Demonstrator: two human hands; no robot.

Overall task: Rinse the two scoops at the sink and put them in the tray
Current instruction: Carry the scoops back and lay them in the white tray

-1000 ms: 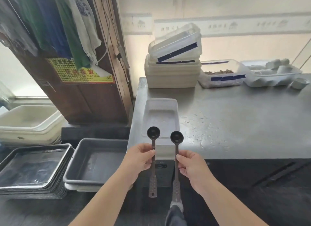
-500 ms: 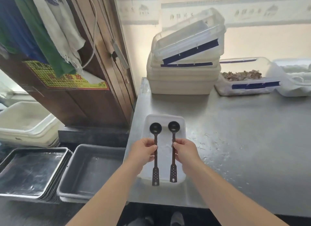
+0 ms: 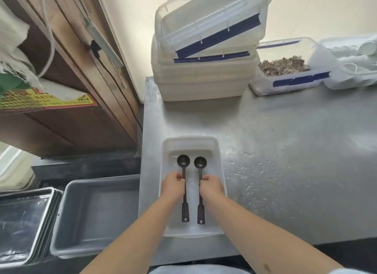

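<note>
Two dark long-handled scoops lie side by side inside the white plastic tray [image 3: 221, 167] on the steel counter, bowls pointing away from me. My left hand [image 3: 173, 187] pinches the handle of the left scoop [image 3: 183, 161]. My right hand [image 3: 211, 187] pinches the handle of the right scoop [image 3: 200, 163]. Both perforated handle ends reach toward the tray's near wall. Whether the scoops touch the tray floor I cannot tell.
A stack of white lidded boxes [image 3: 202, 73] stands at the counter's back, with a clear box of brown bits [image 3: 285, 69] to its right. Left of the counter, lower down, sit a grey tub [image 3: 98, 216] and stacked metal trays [image 3: 22, 222]. A wooden cabinet [image 3: 67, 110] rises at left.
I have stepped up to the counter and carried both scoops forward and down, from in front of the counter edge into the white tray.
</note>
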